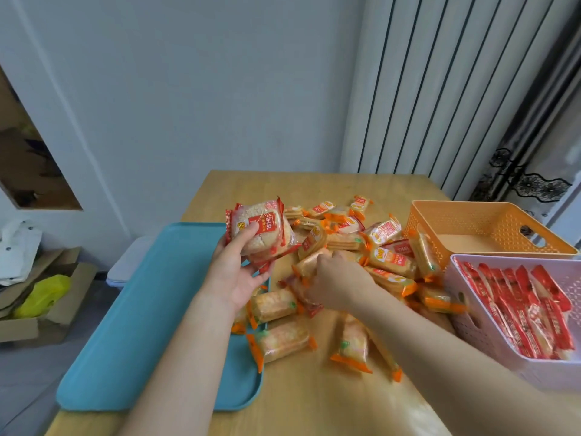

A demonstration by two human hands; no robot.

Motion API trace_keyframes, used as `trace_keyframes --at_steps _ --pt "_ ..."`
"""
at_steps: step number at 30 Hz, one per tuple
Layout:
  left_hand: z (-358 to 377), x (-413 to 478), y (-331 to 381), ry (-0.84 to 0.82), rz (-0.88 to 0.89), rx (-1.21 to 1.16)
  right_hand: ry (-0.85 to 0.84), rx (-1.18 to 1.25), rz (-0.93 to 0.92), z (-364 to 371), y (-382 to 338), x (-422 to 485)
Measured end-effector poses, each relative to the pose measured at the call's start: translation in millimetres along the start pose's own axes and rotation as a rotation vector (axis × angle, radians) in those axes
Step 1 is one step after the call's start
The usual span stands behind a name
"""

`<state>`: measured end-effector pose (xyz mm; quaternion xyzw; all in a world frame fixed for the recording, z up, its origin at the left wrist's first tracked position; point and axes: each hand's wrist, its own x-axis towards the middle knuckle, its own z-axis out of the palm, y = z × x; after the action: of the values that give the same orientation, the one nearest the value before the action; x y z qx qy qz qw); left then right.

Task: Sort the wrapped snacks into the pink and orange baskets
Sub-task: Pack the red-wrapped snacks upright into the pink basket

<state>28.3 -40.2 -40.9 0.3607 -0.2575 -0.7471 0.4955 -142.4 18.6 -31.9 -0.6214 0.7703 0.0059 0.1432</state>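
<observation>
The left hand (pixel 239 272) is raised off the table (pixel 314 404) and grips a stack (pixel 261 228) of red-wrapped snacks, thumb across the top label and fingers curled underneath. Below and to the left of that grip lies the blue tray (pixel 141 309), whose left and near edges overhang the table; most of its surface is bare, with a few orange-wrapped packs resting on its right rim. To the right of the stack, the right hand (pixel 336 284) reaches palm-down into the pile (pixel 361 247) of mixed snacks. Its fingers are bent over a red pack (pixel 301 294) at the pile's near-left edge, but motion blur hides whether they have closed on it, so that grasp cannot be told. Two orange packs (pixel 279 341) lie apart on the table, just nearer than this hand. To the right of the right forearm stands the pink basket (pixel 465 328), packed with upright red packs, its left wall touching the pile. The orange basket (pixel 490 221) sits just behind it at the table's right edge. Open tabletop remains beyond the pile, up to the far edge by the wall.
</observation>
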Motion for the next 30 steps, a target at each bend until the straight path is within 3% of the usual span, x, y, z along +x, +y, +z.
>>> trace_keyframes --at_steps 9,14,19,24,26,29,30 --pt "10.9 -31.5 -1.6 -0.046 0.047 0.068 0.09 0.049 0.057 -3.6 -2.9 -10.4" --pt "39.1 -44.5 -13.3 -0.158 0.028 0.145 0.162 0.248 0.008 -52.8 41.5 -51.8" --pt "124.1 -54.7 -56.6 -0.311 -0.033 0.315 0.471 0.665 0.147 -105.1 143.3 -105.0" --pt "224.7 -67.1 -111.6 -0.479 -0.041 0.485 0.804 0.981 0.386 -105.0 240.7 -122.4" --pt "250.1 -66.7 -135.5 -0.518 0.022 0.666 0.78 0.925 0.436 -85.2 271.8 -115.4" --pt "261.2 -63.1 -162.9 -0.473 0.124 1.308 0.489 0.521 0.379 -55.6 288.2 -111.3" --pt "259.7 -63.1 -167.5 -0.437 0.15 1.425 0.465 0.395 0.363 -50.4 291.4 -111.7"
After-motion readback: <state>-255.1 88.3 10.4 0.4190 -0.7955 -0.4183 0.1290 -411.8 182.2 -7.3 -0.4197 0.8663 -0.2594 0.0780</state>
